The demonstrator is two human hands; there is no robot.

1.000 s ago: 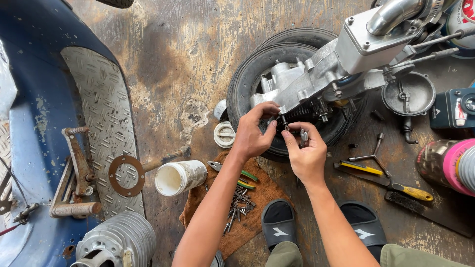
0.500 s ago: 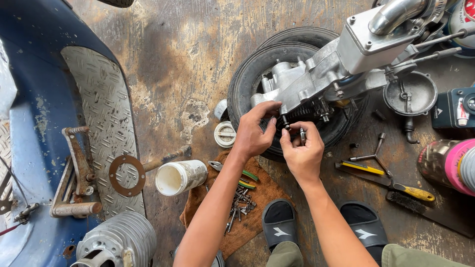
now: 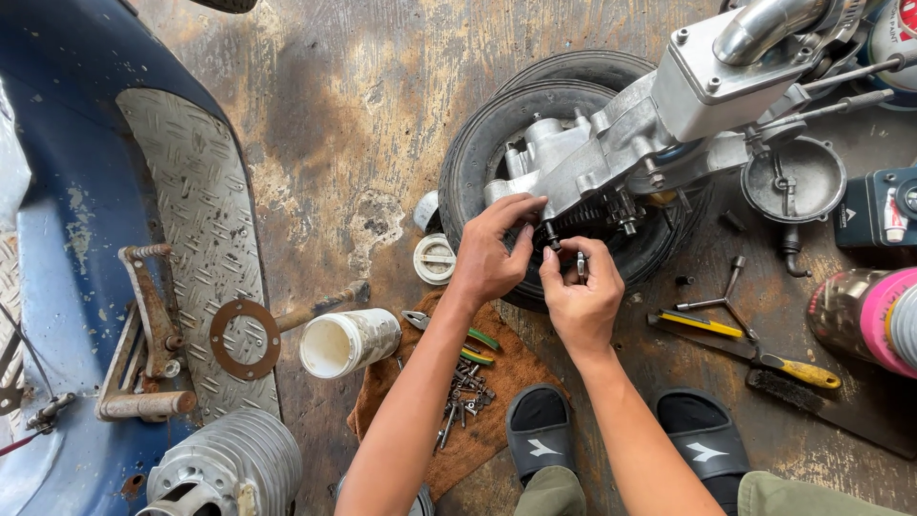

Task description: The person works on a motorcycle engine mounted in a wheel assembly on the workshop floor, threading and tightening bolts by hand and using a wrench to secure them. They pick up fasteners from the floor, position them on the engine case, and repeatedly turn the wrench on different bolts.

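A silver engine casing (image 3: 611, 143) lies across a black tyre (image 3: 497, 134) on the stained floor. My left hand (image 3: 492, 253) rests its fingertips on the casing's lower left edge, beside a dark stud. My right hand (image 3: 578, 291) is just below the casing and pinches a small metal part (image 3: 580, 265) between thumb and fingers. Gear teeth show inside the casing above my right hand.
A brown rag (image 3: 478, 401) with several bolts and pliers lies under my arms. A white cup (image 3: 349, 342) lies on its side at left. Screwdrivers (image 3: 745, 344) and a brush sit at right. A blue scooter body (image 3: 105, 268) fills the left side; a finned cylinder (image 3: 224, 468) stands at bottom left.
My right hand has kept turning the small part under the casing, shifting slightly. The left hand stays on the casing edge.
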